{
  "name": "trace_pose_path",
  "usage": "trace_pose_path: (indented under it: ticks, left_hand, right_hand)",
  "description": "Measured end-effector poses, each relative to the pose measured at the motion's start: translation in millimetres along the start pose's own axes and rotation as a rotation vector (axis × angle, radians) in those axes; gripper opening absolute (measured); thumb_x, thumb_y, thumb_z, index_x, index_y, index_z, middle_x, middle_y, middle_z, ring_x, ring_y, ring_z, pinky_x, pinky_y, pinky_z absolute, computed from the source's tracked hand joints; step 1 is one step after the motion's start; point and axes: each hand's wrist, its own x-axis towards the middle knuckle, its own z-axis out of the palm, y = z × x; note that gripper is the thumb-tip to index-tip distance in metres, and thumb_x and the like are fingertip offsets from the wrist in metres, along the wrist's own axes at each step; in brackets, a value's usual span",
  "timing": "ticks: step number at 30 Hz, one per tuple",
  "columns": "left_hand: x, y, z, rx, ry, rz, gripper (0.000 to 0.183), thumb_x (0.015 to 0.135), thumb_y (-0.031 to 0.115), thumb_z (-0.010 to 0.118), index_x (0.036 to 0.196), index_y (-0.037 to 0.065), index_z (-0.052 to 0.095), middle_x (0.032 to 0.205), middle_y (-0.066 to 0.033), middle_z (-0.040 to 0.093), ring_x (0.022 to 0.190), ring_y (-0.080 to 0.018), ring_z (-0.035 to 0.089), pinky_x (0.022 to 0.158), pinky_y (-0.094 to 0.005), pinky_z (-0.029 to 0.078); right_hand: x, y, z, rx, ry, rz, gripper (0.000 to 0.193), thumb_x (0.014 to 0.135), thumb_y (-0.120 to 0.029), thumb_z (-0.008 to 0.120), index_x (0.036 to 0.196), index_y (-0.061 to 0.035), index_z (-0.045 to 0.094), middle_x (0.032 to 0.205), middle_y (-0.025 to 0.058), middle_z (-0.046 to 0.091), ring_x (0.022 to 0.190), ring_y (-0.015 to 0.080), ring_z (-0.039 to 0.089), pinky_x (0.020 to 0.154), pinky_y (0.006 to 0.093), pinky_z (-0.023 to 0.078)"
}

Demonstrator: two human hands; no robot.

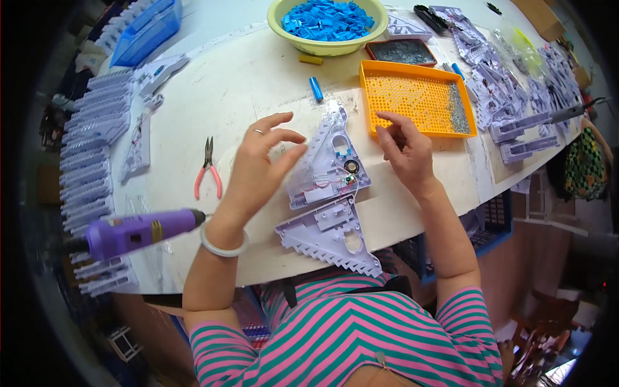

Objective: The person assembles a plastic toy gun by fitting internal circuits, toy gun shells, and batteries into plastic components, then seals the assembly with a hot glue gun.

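Note:
Two pale lilac plastic shell halves lie on the table before me. The farther half (322,169) holds a small round speaker (351,166), thin wires and a little circuit board (349,180). Nearer my body, the other half (335,235) has a toothed edge and an oblong opening. My left hand (267,151) hovers just left of the farther half, its fingers apart and nothing visible in them. Close to the orange tray's near left corner is my right hand (407,153), thumb and fingers drawn together; anything between them is too small to make out.
The perforated orange tray (400,97) has small metal screws piled at its right end. Pink-handled pliers (208,173) and a purple electric screwdriver (145,233) are at left, beside stacked lilac parts (97,155). A bowl (284,35) of blue pieces stands far; more shells (493,84) lie right.

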Motion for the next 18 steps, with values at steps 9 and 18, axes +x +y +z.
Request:
trace_pose_path:
  ticks: [9,18]
  left_hand:
    - [18,11,47,0.236,-0.160,0.282,0.019,0.079,0.017,0.085,0.094,0.009,0.077,0.157,-0.0202,0.045,0.151,-0.0447,0.030,0.120,-0.0518,0.030]
    - [21,7,60,0.315,-0.189,0.309,0.008,0.085,0.009,0.076,0.090,0.003,0.074,0.154,-0.0188,0.049,0.150,-0.0455,0.031,0.119,-0.0586,0.029]
  right_hand:
    - [60,-60,-42,0.319,0.227,0.016,0.028,0.105,-0.016,0.061,0.129,-0.0034,0.063,0.080,0.0008,0.063,0.060,0.0047,0.057,0.052,0.0167,0.043]
    - [0,-36,-2,0.185,-0.149,0.303,0.020,0.100,-0.006,0.065,0.119,-0.0029,0.069,0.080,0.0016,0.067,0.066,0.0047,0.061,0.059,0.0206,0.050]
